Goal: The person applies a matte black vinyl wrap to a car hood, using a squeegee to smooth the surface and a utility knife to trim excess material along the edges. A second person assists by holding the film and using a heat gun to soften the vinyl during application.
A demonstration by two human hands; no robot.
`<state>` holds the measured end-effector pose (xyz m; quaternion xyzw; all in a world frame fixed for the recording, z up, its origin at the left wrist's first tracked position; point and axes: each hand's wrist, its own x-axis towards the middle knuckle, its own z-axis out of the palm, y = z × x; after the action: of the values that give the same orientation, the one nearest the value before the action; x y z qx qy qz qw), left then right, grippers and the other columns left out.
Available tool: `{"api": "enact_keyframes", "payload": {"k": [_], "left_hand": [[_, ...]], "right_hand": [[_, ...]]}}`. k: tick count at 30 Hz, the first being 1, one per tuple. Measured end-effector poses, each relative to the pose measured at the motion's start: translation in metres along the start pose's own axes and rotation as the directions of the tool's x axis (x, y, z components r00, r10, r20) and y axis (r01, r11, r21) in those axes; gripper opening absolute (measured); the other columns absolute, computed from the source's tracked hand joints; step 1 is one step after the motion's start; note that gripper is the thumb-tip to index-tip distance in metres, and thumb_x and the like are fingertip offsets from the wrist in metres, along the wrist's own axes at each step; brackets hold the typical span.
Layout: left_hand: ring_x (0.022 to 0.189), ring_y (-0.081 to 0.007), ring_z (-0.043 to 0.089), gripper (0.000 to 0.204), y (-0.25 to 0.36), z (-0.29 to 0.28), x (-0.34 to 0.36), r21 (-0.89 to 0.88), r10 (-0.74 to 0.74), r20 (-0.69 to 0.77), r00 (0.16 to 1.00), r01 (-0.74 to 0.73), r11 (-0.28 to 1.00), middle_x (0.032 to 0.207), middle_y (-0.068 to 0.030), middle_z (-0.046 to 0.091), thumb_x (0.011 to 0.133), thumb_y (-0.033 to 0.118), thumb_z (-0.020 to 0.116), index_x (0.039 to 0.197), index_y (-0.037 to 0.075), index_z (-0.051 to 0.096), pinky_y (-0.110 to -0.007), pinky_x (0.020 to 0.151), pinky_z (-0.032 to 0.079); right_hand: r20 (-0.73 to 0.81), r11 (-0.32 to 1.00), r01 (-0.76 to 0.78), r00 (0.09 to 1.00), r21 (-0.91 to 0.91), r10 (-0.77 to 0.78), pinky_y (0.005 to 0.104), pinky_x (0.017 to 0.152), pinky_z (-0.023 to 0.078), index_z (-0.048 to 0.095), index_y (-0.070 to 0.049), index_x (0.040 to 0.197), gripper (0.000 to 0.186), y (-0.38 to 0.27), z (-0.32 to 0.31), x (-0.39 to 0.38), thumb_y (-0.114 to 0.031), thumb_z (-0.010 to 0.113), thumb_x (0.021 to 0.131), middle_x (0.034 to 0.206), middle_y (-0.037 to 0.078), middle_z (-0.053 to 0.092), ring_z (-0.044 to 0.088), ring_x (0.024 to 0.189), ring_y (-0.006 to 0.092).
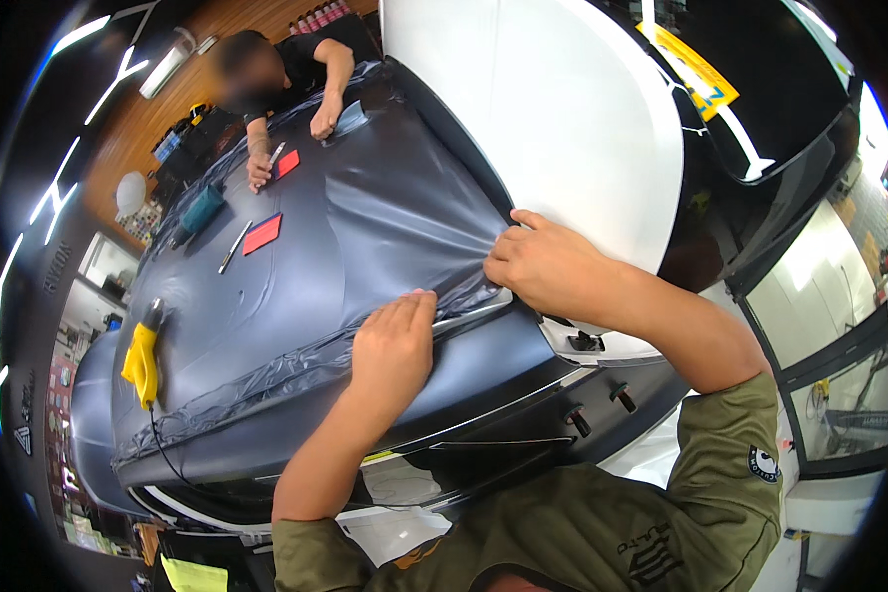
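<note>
Dark matte vinyl film (296, 257) lies over a broad car panel, with its loose, crumpled edge along the near side. My right hand (543, 259) is closed on the film at the near right corner, and sharp creases fan out from its fingers. On the near edge strip my left hand (395, 340) rests with fingers laid over the film. Farther off on the film are two red squeegees (261, 234), (286, 164), a slim cutter-like tool (234, 247), a teal heat gun (199, 212) and a yellow heat gun (143, 365) whose cord hangs over the near edge.
Across the panel a co-worker (286, 84) leans over, one hand on the film and the other by a pen-like tool (278, 151). A large white panel (562, 128) stands right of the film. Two dark clamp-like pieces (579, 422), (623, 398) sit below my right forearm.
</note>
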<state>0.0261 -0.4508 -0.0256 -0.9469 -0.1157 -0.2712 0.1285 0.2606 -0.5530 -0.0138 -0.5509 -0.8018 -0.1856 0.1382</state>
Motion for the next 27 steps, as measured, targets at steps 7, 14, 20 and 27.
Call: {"api": "enact_keyframes", "payload": {"k": [7,14,20,27], "left_hand": [[0.089,-0.0306,0.071,0.030,0.005,-0.003,0.004,0.060,0.130,0.062,0.990,-0.133,0.989,0.102,-0.0196,0.071,0.079,0.003,0.062,0.107,-0.005,0.066,-0.040,0.078,0.057],[0.108,-0.0344,0.066,0.042,-0.014,-0.042,0.031,-0.313,0.030,0.424,0.905,0.116,0.943,0.116,-0.0176,0.069,0.087,0.025,0.070,0.119,-0.002,0.064,-0.042,0.092,0.053],[0.126,-0.0396,0.053,0.049,-0.065,-0.053,-0.012,-0.055,-0.322,0.332,0.887,0.359,0.932,0.133,-0.0208,0.060,0.094,0.038,0.065,0.125,0.000,0.062,-0.046,0.107,0.040],[0.108,-0.0390,0.056,0.040,-0.081,-0.045,-0.128,0.260,-0.568,-0.064,0.820,0.563,0.784,0.112,-0.0175,0.065,0.099,0.036,0.055,0.114,0.001,0.066,-0.045,0.099,0.041]], "right_hand": [[0.089,1.000,-0.011,0.996,-0.009,0.012,0.0432,0.106,0.043,0.071,-0.005,0.090,0.015,-0.003,0.004,-0.007,-0.012,0.058,0.084,0.087,0.012,0.071,0.068,0.090,0.0258],[0.096,0.996,-0.043,0.994,-0.081,0.050,0.0471,0.108,0.041,0.066,-0.003,0.100,0.019,-0.006,-0.007,-0.006,-0.009,0.059,0.084,0.096,0.010,0.068,0.064,0.101,0.0239],[0.060,0.998,-0.020,0.998,-0.067,0.024,0.0380,0.089,0.046,0.066,-0.005,0.093,0.013,-0.007,-0.009,-0.014,-0.011,0.061,0.082,0.090,0.007,0.067,0.064,0.093,0.0215],[-0.049,0.993,-0.004,0.999,-0.121,-0.002,0.0368,0.078,0.051,0.067,-0.007,0.089,0.009,-0.009,-0.006,-0.011,-0.010,0.063,0.081,0.088,0.007,0.068,0.064,0.089,0.0212]]}}
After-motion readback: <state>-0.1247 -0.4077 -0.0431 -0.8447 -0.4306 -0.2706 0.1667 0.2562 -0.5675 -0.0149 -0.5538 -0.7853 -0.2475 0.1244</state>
